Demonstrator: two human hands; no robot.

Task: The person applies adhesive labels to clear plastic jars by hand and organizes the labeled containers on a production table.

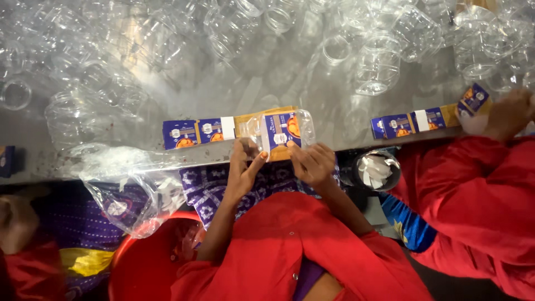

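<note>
A clear plastic jar [281, 131] lies on its side at the near edge of the steel counter [223, 92] — held between both hands. The left hand [243, 170] grips its mouth end, fingers [241, 149] curled on it; the right hand [314, 163] presses a blue-and-orange label [283, 129] against its side.

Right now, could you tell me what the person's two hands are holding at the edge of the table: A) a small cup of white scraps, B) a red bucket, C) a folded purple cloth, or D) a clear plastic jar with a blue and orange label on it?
D: the left hand and right hand grip a clear plastic jar lying on its side at the table edge, a blue and orange label wrapped on it.
</note>
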